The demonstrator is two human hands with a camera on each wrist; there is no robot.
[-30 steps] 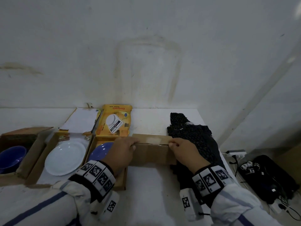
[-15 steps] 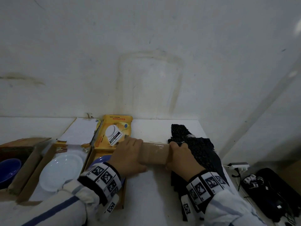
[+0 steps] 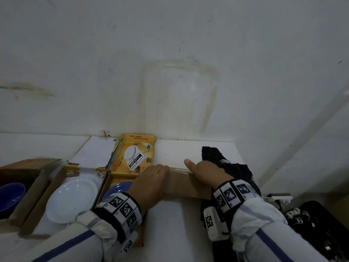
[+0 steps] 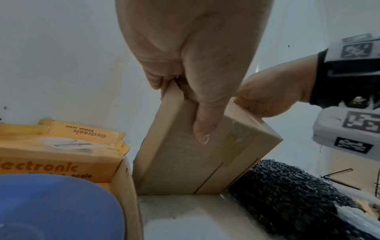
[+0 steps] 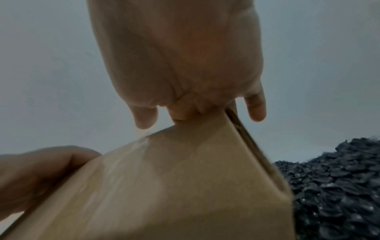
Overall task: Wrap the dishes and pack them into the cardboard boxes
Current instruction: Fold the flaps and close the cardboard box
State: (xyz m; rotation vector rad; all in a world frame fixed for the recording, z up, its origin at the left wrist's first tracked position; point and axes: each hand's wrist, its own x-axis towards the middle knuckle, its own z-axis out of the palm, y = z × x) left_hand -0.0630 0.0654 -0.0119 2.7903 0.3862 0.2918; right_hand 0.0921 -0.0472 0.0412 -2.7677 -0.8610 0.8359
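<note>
A small brown cardboard box (image 3: 186,186), taped shut, stands on the white table between my hands. My left hand (image 3: 151,184) grips its left end, thumb (image 4: 202,128) on the near face and fingers over the far edge. My right hand (image 3: 205,173) holds the right end, fingers curled over the top edge (image 5: 255,110) and thumb sticking up. A blue bowl (image 3: 117,190) lies in an open yellow box just left of it. A white plate (image 3: 71,199) and another blue bowl (image 3: 9,197) lie in open boxes further left. Black bubble wrap (image 3: 226,163) is heaped right of the box.
The yellow box's lid (image 3: 136,154), printed with a kitchen scale, lies against the wall (image 3: 170,72). The table edge (image 3: 243,167) runs just right of the bubble wrap; dark gear and cables (image 3: 311,220) lie below it. Bare white tabletop (image 3: 173,224) lies in front of the box.
Both hands have stayed on the brown box and turned it slightly. My right thumb has lifted off its top and now points up. The view has tilted upward.
</note>
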